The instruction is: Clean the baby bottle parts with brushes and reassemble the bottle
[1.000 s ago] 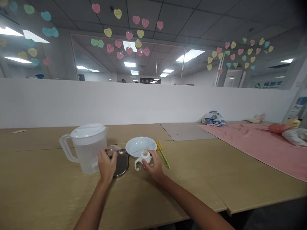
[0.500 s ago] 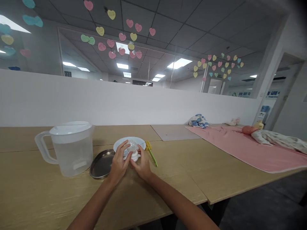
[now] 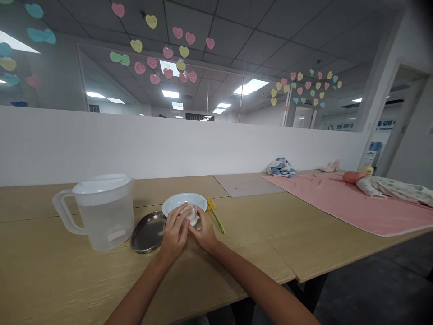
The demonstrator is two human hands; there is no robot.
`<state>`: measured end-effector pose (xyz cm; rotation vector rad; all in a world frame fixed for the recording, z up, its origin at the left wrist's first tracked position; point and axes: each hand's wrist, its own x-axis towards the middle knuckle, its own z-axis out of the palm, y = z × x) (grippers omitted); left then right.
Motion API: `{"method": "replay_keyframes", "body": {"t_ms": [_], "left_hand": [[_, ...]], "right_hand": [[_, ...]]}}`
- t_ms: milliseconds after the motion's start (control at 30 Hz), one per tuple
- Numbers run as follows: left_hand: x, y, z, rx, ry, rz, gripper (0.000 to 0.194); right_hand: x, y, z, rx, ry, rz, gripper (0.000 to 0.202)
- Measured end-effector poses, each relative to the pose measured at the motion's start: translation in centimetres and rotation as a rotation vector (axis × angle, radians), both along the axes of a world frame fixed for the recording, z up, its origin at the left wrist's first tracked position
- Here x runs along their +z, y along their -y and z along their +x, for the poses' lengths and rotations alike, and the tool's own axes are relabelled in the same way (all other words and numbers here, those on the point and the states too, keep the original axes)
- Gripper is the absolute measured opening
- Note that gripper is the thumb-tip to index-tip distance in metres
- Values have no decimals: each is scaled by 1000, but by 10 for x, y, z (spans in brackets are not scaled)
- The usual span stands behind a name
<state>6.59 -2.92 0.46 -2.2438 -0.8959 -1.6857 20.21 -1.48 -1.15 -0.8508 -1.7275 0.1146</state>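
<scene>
Clear plastic cap point(image 3: 191, 209) and white bottle top point(image 3: 194, 220) sitting between two hands
Left hand point(image 3: 175, 230) and right hand point(image 3: 204, 231) are gripping them beside the white bowl point(image 3: 172, 203).

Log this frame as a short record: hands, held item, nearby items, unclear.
left_hand: fingers around the baby bottle, on its left
right_hand: fingers on the same bottle, opposite side
held_item: clear top, white lower part, partly covered by fingers
left_side: handled plastic pitcher, then metal tray
behind_hands: white bowl, partly hidden
right_side: yellow-headed, green-handled brush
far_right: pink cloth
unclear: whether the clear top is fully seated
</scene>
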Motion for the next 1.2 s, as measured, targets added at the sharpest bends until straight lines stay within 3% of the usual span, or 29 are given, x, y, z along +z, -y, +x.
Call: {"method": "replay_keyframes", "body": {"t_ms": [133, 333, 700, 933, 1200], "left_hand": [[-4, -1, 2, -12, 28, -141, 37], [-8, -2, 3, -135, 74, -280, 44], [-9, -4, 5, -150, 156, -268, 37], [-12, -7, 1, -77, 73, -231, 38], [-13, -9, 1, -96, 77, -227, 37]], "right_hand": [[1, 0, 1, -4, 8, -8, 44], [-2, -3, 1, 14, -30, -40, 38], [6, 5, -8, -136, 6, -34, 32], [2, 2, -14, -237, 57, 61, 32], [-4, -8, -18, -368, 101, 144, 35]]}}
